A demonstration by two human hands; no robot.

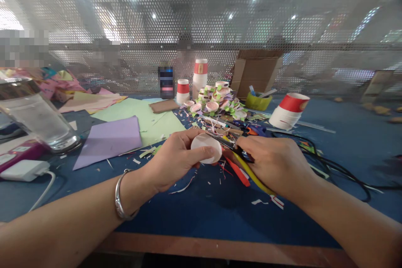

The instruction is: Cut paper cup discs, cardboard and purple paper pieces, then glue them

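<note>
My left hand (176,157) is closed around a small white paper cup base (206,148), its round bottom facing me. A metal bangle sits on that wrist. My right hand (276,163) grips a pair of scissors (230,145) with dark handles, and the blades point left and touch the cup's rim. Red and yellow paper strips (248,172) lie on the blue table under my right hand. Both hands are held just above the table near its front edge.
A pile of cut cup pieces with green bits (218,102) lies behind. Red-and-white cups (290,111), a cup stack (200,76), a cardboard box (256,71), coloured paper sheets (109,138), a glass jar (37,115), a charger (23,169) and black cables (339,169) surround the work spot.
</note>
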